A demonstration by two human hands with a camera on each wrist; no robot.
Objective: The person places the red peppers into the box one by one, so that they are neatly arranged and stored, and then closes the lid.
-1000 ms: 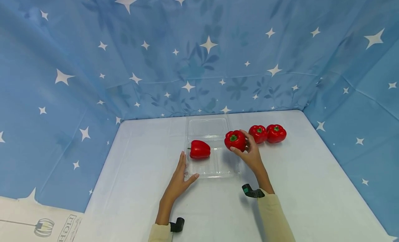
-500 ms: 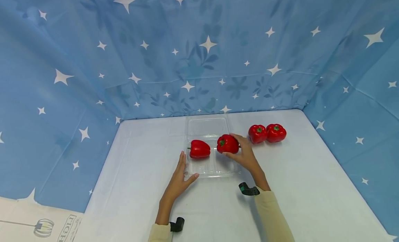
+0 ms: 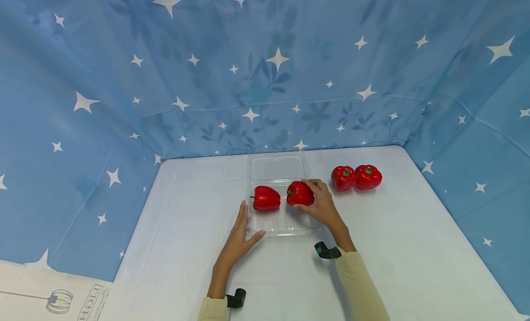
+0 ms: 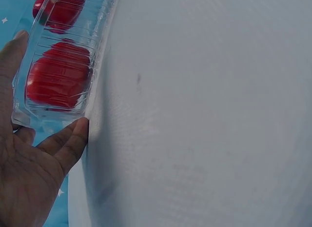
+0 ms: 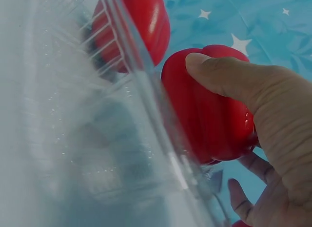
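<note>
Plainly, a red pepper (image 3: 299,193) is held by the right hand (image 3: 325,206) over the back right part of the clear box (image 3: 271,223). The pepper is clamped between thumb and fingers, the thumb on the side facing the worktop's (image 3: 190,210) front edge, the index finger on the far side. It lies to the left of the palm; its long axis is laid roughly crosswise, with the stem turned left, towards the other pepper (image 3: 266,198). That one is set on its side in the back left part of the box, its stem also pointed left, and the two are kept apart by a narrow gap. Whether the floor of the box is touched by the held pepper cannot be told.

The right forearm is slanted in from the worktop's front edge, towards the back left. By the left hand (image 3: 239,236) the front left corner of the box is framed: its fingers are straight along the left edge, the thumb spread apart from them, with nothing gripped. The open lid (image 3: 277,167) is laid towards the worktop's back edge.
</note>
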